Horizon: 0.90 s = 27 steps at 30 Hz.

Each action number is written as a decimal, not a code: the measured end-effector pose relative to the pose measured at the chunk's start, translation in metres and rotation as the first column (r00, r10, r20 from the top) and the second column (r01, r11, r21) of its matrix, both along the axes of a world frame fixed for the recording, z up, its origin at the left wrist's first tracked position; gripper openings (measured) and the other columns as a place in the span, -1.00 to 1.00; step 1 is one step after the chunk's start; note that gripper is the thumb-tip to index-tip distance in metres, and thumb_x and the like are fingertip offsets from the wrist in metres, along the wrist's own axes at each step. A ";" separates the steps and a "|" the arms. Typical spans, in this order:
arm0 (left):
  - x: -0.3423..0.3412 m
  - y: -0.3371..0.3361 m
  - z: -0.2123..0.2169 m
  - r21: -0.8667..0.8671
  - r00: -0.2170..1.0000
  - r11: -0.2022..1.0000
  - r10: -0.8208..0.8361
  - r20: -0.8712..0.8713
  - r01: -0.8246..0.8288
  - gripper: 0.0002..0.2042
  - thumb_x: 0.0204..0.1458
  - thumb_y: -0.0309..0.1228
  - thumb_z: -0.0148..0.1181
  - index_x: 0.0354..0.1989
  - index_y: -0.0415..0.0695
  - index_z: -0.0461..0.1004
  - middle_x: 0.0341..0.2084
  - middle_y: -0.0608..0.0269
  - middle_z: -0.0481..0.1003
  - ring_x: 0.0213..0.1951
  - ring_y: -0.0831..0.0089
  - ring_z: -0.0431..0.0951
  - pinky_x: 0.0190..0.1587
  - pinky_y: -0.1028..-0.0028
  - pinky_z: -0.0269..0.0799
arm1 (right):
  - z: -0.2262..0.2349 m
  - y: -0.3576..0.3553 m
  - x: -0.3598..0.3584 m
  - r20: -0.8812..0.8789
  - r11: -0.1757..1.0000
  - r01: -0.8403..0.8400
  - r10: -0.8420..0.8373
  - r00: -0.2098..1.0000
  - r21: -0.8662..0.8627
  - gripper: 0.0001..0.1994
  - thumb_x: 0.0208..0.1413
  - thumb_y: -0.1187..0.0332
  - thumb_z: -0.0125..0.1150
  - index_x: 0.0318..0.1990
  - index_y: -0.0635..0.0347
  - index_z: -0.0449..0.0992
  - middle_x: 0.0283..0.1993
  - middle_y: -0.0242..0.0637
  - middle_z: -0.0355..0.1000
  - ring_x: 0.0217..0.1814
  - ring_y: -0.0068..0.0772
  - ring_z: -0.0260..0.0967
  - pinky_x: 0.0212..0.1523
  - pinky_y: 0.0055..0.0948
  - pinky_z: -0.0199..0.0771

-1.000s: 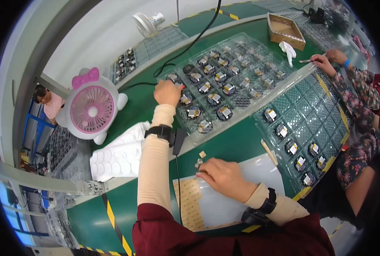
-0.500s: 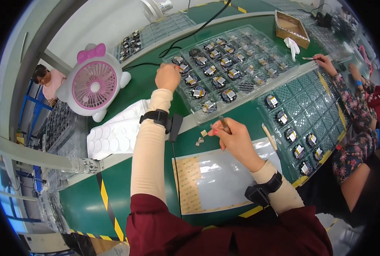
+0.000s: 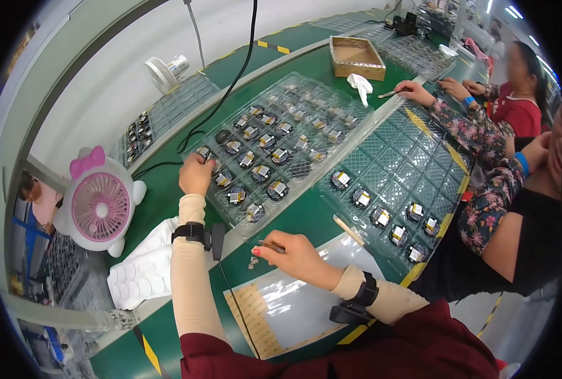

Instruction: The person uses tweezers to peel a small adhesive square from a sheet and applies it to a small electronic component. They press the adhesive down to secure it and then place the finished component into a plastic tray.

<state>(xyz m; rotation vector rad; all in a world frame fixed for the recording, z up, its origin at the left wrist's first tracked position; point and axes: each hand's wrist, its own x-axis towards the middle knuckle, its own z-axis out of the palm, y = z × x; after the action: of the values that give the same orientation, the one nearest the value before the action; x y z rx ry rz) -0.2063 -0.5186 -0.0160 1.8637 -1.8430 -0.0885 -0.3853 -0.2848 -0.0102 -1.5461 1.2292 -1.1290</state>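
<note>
Head view, worker at a green bench. The left hand [image 3: 196, 175] rests on the near-left corner of the clear compartment tray [image 3: 306, 110], fingers curled over a small dark component [image 3: 204, 153] there; whether they pinch it cannot be told. This hand has stayed at that corner since the earlier frames. The right hand [image 3: 300, 256] pinches thin tweezers [image 3: 269, 244] between thumb and fingers, tip pointing left over the bench near tiny loose parts [image 3: 254, 261]; half a second ago it was raised higher, nearer the tray edge. A second tray [image 3: 394, 164] lies to the right; a pink fan [image 3: 101, 207] stands to the left.
</note>
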 end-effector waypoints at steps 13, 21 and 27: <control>0.009 0.188 0.053 0.135 0.152 0.834 0.062 -0.986 0.534 -0.84 0.06 -0.43 0.02 -0.21 -0.19 0.33 -0.34 0.20 0.48 -0.48 0.56 0.47 -0.54 0.65 0.30 | 0.003 -0.002 0.004 0.533 0.980 -0.115 0.010 0.846 0.163 -0.84 0.10 0.46 0.01 -0.21 0.28 0.47 -0.45 -0.40 0.44 -0.65 -0.81 0.09 -0.67 -0.73 0.07; 0.008 0.267 0.010 0.107 -0.094 0.869 0.173 -0.981 0.484 -0.83 0.07 -0.49 0.01 -0.17 -0.21 0.35 -0.41 0.28 0.46 -0.45 0.57 0.47 -0.47 0.66 0.39 | -0.008 0.019 0.019 0.171 0.986 -0.142 0.155 0.973 -0.085 -0.81 0.08 0.48 0.04 -0.16 0.34 0.46 -0.35 -0.38 0.41 -0.50 -0.78 0.19 -0.53 -0.74 0.17; 0.004 0.280 0.013 0.091 0.051 0.882 0.077 -0.996 0.463 -0.69 0.06 -0.57 -0.04 0.02 -0.21 0.29 -0.29 0.26 0.43 -0.41 0.55 0.46 -0.36 0.57 0.48 | -0.013 0.020 0.020 0.229 0.987 -0.087 0.117 0.966 -0.135 -0.84 0.08 0.47 0.05 -0.23 0.37 0.46 -0.43 -0.41 0.37 -0.50 -0.78 0.16 -0.50 -0.72 0.16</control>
<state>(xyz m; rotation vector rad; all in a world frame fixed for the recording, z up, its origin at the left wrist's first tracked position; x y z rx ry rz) -0.2023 -0.2387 -0.0031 1.0026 -0.9417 -1.5933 -0.3658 -0.2649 -0.0234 -1.4977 0.9255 -1.2995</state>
